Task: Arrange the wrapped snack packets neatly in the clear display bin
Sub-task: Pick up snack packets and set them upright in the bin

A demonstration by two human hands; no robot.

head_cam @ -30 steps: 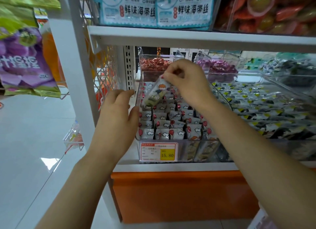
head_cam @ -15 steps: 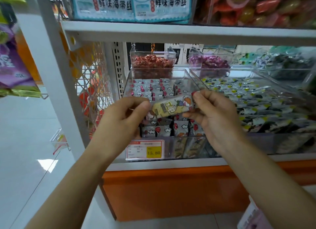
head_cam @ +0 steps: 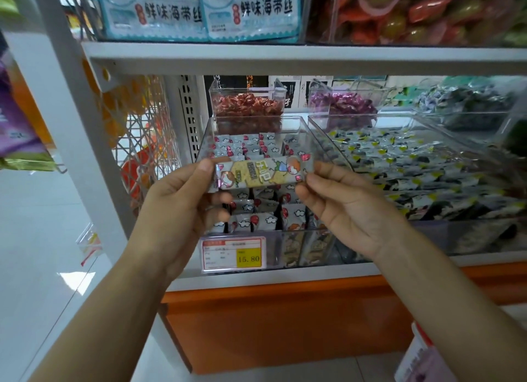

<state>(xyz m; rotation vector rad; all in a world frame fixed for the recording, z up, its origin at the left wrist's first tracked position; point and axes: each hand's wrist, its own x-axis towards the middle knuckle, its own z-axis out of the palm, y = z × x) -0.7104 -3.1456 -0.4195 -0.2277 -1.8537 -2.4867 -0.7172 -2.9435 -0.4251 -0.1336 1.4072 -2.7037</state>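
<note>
A long wrapped snack packet [head_cam: 261,172] with cartoon figures is stretched level between both hands above the clear display bin [head_cam: 293,122]. My left hand [head_cam: 182,202] pinches its left end between thumb and fingers. Its right end is pinched by my right hand [head_cam: 342,202]. Inside the bin, rows of the same white packets with red balloons and clouds [head_cam: 245,145] stand on edge, partly hidden behind the held packet and my hands. A price tag reading 15.80 [head_cam: 232,253] is fixed to the bin's front wall.
A wider clear bin [head_cam: 422,159] of grey and yellow packets sits to the right. Smaller bins of red sweets [head_cam: 246,105] and purple sweets [head_cam: 342,103] stand behind. The white shelf above [head_cam: 285,58] carries blue seaweed packs. A white upright post [head_cam: 82,119] stands left.
One second ago my right hand alone held the packet tilted over the bin's back. My left hand then took its other end, and the packet now lies level, nearer to me.
</note>
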